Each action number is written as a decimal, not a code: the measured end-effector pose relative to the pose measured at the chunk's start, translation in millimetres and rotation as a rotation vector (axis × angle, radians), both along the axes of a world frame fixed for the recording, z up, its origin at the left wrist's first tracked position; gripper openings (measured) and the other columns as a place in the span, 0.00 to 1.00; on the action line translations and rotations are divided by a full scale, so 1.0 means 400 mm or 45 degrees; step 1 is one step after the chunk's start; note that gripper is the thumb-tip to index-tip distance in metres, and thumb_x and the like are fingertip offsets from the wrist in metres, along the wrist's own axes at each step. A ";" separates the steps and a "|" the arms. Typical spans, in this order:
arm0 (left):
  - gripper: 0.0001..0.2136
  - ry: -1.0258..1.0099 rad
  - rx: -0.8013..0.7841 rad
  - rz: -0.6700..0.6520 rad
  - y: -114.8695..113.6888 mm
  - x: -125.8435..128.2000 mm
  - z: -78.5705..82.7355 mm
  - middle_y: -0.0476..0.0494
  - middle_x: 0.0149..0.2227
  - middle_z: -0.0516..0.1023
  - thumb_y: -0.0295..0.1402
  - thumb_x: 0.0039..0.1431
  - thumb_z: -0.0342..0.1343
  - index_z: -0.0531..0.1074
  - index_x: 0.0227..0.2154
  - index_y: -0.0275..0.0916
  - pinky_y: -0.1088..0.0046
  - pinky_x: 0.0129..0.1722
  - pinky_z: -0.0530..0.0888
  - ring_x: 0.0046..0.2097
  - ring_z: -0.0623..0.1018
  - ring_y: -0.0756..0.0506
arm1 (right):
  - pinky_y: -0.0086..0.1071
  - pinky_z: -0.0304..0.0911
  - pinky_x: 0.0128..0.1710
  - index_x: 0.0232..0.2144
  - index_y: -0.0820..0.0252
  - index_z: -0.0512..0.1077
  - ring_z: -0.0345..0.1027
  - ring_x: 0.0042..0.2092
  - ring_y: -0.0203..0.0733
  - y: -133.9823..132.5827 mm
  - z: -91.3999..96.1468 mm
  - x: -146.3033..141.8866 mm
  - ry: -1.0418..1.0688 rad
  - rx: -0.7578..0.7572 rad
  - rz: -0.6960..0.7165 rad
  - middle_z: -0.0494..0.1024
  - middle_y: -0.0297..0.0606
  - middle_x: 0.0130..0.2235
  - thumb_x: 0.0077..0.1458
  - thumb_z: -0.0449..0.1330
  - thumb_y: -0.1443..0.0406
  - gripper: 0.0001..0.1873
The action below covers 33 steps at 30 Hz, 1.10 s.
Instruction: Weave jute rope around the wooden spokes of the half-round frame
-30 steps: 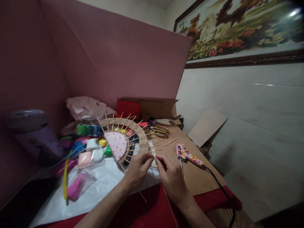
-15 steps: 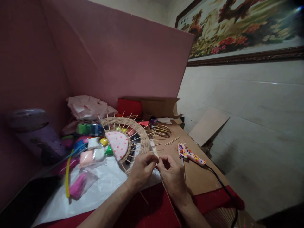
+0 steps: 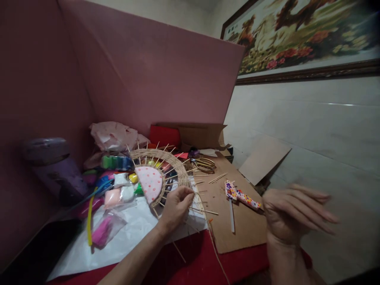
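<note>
A half-round woven frame (image 3: 173, 162) of brown twine and thin sticks lies on the table, its sticks fanning outward. At its centre is a pink half-circle of spotted cloth (image 3: 150, 182). My left hand (image 3: 176, 204) pinches at the frame's near right edge, closed on the loose twine (image 3: 214, 245), which trails down over the red cloth. The exact grip is partly hidden behind the fingers. Off to the right, my right hand (image 3: 292, 213) is raised with its fingers stretched apart, holding nothing. Left of it, a flower-patterned glue gun (image 3: 245, 200) rests on the cardboard.
A white stick (image 3: 232, 217) extends from the glue gun over the cardboard sheet (image 3: 243, 237). Scissors (image 3: 203, 164) and loose thin sticks (image 3: 218, 178) lie behind. Bags of coloured clay (image 3: 113, 198) crowd the left, near a purple container (image 3: 56, 170). Red cloth (image 3: 190, 253) covers the front.
My right hand has left the frame's edge, where both hands worked together, and swung out to the right, opening. My left hand stays at the frame, still pinching.
</note>
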<state>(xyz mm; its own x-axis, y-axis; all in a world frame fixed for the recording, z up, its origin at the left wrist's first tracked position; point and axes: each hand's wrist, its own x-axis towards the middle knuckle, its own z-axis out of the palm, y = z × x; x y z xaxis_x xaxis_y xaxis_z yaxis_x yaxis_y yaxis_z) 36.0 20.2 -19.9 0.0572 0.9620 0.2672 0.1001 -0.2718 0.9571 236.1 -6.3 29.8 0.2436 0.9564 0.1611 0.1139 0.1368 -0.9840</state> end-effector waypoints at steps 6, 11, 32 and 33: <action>0.06 -0.005 -0.008 -0.010 0.000 -0.009 0.006 0.49 0.23 0.70 0.33 0.51 0.52 0.70 0.26 0.35 0.77 0.26 0.62 0.26 0.67 0.52 | 0.27 0.57 0.11 0.38 0.62 0.72 0.64 0.18 0.33 0.022 -0.045 -0.098 -0.001 -0.042 0.208 0.76 0.39 0.28 0.43 0.60 0.47 0.27; 0.07 0.083 0.083 -0.018 -0.004 -0.013 0.006 0.46 0.26 0.73 0.33 0.52 0.53 0.73 0.28 0.35 0.76 0.30 0.65 0.29 0.69 0.50 | 0.24 0.54 0.14 0.39 0.62 0.71 0.59 0.18 0.28 0.031 -0.084 -0.151 -0.082 -0.032 0.436 0.74 0.35 0.30 0.49 0.58 0.53 0.21; 0.17 0.254 0.344 1.283 0.024 -0.191 0.097 0.40 0.45 0.64 0.32 0.49 0.56 0.64 0.43 0.37 0.61 0.51 0.60 0.49 0.65 0.41 | 0.28 0.60 0.26 0.28 0.60 0.72 0.67 0.27 0.39 -0.007 -0.150 -0.041 -0.633 0.072 0.227 0.74 0.36 0.24 0.53 0.53 0.57 0.14; 0.18 0.234 0.235 1.304 0.026 -0.205 0.085 0.40 0.44 0.64 0.32 0.47 0.58 0.63 0.42 0.36 0.59 0.52 0.60 0.50 0.64 0.40 | 0.28 0.60 0.25 0.28 0.60 0.72 0.67 0.26 0.40 -0.010 -0.155 -0.039 -0.631 0.070 0.219 0.74 0.36 0.24 0.53 0.53 0.57 0.14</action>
<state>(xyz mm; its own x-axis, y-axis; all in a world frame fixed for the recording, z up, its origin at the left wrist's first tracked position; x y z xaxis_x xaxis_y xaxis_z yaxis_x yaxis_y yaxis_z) -46.1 30.5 14.1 -0.7046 0.5191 0.4838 0.5034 -0.1148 0.8564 220.7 -10.3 -32.1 -0.0346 0.9628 0.2681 0.5349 0.2445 -0.8088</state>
